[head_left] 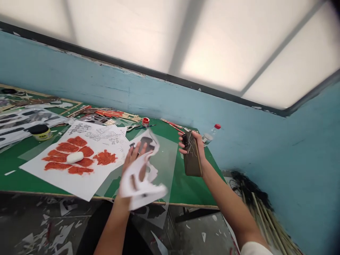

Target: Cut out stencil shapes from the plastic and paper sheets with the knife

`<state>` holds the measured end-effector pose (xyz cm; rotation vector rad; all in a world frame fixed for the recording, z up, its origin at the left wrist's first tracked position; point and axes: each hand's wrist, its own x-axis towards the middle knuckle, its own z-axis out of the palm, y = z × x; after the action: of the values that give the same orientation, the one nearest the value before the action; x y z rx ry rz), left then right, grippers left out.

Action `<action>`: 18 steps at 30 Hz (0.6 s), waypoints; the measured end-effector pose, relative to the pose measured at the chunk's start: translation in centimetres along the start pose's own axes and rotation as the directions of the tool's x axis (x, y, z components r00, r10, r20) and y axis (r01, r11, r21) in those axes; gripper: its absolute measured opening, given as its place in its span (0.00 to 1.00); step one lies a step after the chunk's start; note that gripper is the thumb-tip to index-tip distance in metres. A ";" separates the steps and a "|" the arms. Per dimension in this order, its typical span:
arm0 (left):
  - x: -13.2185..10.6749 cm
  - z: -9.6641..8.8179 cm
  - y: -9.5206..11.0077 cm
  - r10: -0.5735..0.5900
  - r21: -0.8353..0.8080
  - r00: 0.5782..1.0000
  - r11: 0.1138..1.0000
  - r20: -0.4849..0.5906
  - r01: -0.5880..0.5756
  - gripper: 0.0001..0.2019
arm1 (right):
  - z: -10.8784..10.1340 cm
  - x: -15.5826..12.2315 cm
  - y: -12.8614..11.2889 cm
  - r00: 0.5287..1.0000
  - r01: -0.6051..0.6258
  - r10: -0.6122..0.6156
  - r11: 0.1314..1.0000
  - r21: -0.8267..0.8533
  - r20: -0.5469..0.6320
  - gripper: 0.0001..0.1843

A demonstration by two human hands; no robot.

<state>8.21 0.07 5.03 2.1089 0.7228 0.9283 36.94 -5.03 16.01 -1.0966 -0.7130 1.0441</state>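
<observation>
My right hand [198, 140] grips a smartphone [193, 161] from its edges, its dark back with pale crack-like lines turned toward me. My left hand [135, 159] holds a white paper cut-out [145, 196] with holes in it, blurred by motion. The fingers reach up behind the cut-out, and part of the hand is hidden by it. Below the left hand, a translucent sheet [167, 156] with dark printed shapes lies on the table and hangs over its front edge.
On the green table [186, 193], a white paper [87, 187] with red-orange painted shapes carries a white oval object [75, 157]. Nearby are a black-lidded jar [41, 132], a red paint pot [145, 122], pliers [132, 127] and a bottle [209, 136]. Bundled sticks [262, 216] lean at right.
</observation>
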 end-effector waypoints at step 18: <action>-1.6 4.0 1.7 -0.172 -0.390 0.968 0.891 0.180 0.231 0.29 | 0.3 -0.3 8.6 0.992 -0.040 0.056 0.990 0.137 -0.112 0.19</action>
<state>10.81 -3.60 3.82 1.6736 0.6010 0.7329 33.90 -4.33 7.96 -1.0528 -0.5179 1.0454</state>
